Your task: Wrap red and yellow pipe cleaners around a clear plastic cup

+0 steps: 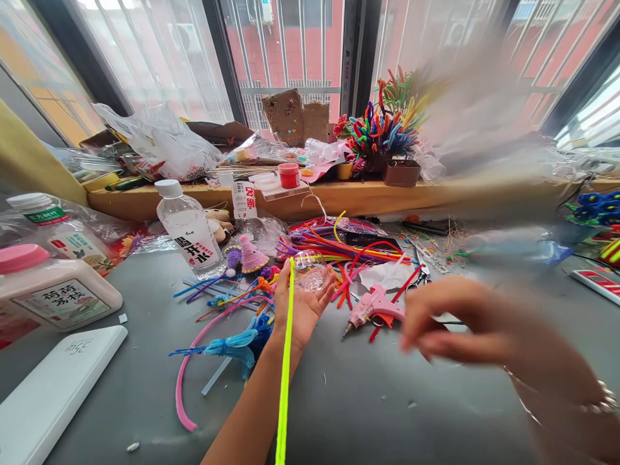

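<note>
My left hand [303, 310] is turned palm up, its fingers curved round a clear, rounded plastic piece [310, 266]. A neon yellow pipe cleaner [287, 361], seemingly doubled, runs from beside the thumb down along my forearm to the bottom of the view. Apart from it, on the right, my right hand [453, 323] is blurred by motion. Its fingers are bent and a gap shows between them and the thumb, with nothing visible in it. Between the hands lies a pink hot glue gun [372, 309]. Left of my forearm is a tied bundle of light blue pipe cleaners [235, 345].
Loose coloured pipe cleaners [356, 248] lie in a heap behind my hands. A water bottle [188, 226], a pink-capped bottle [58, 284] and a white power bank [62, 374] stand or lie at left. Crochet pieces [252, 256] sit mid-table. A crowded window ledge [213, 201] runs behind.
</note>
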{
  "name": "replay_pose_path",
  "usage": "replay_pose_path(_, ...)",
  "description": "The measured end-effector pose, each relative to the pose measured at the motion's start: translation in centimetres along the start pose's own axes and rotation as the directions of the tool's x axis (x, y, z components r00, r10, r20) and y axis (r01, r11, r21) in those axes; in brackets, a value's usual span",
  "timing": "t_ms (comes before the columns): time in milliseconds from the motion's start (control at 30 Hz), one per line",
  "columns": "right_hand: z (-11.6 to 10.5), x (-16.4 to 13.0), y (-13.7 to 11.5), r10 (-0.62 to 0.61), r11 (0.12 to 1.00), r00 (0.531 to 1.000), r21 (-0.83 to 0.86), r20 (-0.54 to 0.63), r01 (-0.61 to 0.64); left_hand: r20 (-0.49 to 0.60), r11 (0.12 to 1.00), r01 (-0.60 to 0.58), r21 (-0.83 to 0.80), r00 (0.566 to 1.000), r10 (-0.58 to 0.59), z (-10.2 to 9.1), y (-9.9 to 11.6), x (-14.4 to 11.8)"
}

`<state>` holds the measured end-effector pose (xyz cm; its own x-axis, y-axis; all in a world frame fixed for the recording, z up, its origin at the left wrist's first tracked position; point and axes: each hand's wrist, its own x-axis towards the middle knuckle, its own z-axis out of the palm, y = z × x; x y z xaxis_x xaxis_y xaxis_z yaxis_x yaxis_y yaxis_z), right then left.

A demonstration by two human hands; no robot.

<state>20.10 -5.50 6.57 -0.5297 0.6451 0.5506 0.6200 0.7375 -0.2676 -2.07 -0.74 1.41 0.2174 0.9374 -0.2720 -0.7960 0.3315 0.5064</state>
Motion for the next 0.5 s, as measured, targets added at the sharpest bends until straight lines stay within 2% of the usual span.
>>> replay_pose_path(33,0.7,0.5,0.3,0.045,0.991,0.974,0.111,0.223,-0.071,0.005,1.000,0.000,-0.003,1.000,0.000,0.0,0.0,0.0)
replay_pose_path(67,1.5,0.7,0.9,0.111,0.969,0.932,0.168,0.346,-0.178,0.004,1.000,0.001,-0.004,1.000,-0.001,0.0,0.0,0.0)
replay_pose_path(100,2.5,0.7,1.8,0.194,0.956,0.914,0.142,0.355,-0.258,-0.001,1.000,0.003,-0.004,1.000,-0.003,0.0,0.0,0.0)
replay_pose_path(200,5.2,-0.8,5.4,0.377,0.925,0.897,-0.040,0.231,-0.378,-0.015,1.000,0.015,0.015,1.000,-0.014,0.2,-0.1,-0.1)
replay_pose_path(300,6.5,-3.1,9.1,0.535,0.839,0.844,-0.148,0.045,-0.524,-0.010,0.999,0.015,0.047,1.000,-0.015,0.4,-0.2,-0.2)
replay_pose_path(400,6.7,-4.5,11.2,0.565,0.810,0.824,-0.201,0.022,-0.550,-0.012,0.997,0.007,0.076,1.000,-0.007,0.4,-0.3,-0.2)
replay_pose_path(500,6.7,-4.8,11.8,0.541,0.829,0.837,-0.214,0.077,-0.516,-0.012,0.994,0.024,0.103,1.000,-0.023,0.4,-0.3,-0.1)
